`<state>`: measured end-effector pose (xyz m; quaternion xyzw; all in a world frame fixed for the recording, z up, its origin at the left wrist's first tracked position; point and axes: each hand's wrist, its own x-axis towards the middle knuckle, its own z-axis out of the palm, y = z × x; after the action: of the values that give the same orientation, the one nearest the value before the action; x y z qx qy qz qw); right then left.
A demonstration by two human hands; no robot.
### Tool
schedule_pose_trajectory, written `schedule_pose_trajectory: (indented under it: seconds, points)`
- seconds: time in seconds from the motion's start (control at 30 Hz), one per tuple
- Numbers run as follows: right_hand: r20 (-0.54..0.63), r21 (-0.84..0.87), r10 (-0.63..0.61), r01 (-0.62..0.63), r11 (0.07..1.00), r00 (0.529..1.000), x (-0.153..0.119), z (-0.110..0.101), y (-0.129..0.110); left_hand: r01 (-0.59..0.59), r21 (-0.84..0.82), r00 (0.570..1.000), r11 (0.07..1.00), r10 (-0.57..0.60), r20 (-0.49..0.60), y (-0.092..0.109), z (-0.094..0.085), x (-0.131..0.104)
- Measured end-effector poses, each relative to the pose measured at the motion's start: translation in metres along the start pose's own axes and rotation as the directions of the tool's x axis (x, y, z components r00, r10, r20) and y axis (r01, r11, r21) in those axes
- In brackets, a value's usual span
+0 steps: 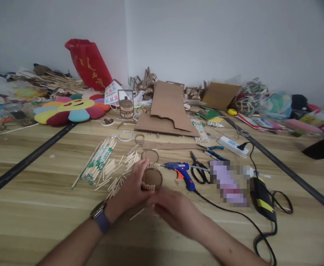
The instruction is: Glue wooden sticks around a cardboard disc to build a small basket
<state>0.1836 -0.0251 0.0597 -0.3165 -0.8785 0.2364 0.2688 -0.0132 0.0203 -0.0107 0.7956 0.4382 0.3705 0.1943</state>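
Note:
A small round basket [154, 178] with a cardboard base and a wall of short wooden sticks sits in front of me. My left hand [131, 184] is closed around its left side, thumb and fingers spanning the rim. At the near right side of the basket is my right hand [175, 210], slightly blurred, its fingers pressed together; whatever they pinch is hidden. Cut wooden sticks [113, 173] lie loose to the left. A cardboard ring [150, 155] rests just beyond the basket. To the right lies a blue glue gun [182, 173], its nozzle towards the basket.
Black scissors [197, 168] and pliers [211, 148] lie right of the glue gun, near a white power strip [232, 146]. Bagged sticks [102, 157] are on the left. Behind stand a finished lidded basket [126, 107] and cardboard sheets [167, 103]. A cable [228, 210] crosses the right side.

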Motion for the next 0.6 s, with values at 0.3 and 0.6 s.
schedule_pose_trajectory:
  seconds: [0.3,0.6]
  points:
    - [-0.039,0.225,0.320,-0.304,0.926,0.947,-0.001,-0.004,0.053,0.087,0.002,0.988,0.996,-0.087,0.131,0.007,-0.001,0.001]
    - [-0.009,0.116,0.230,-0.227,0.967,0.973,-0.001,0.002,0.051,0.095,-0.007,0.987,0.995,-0.093,0.134,0.009,0.000,-0.001]
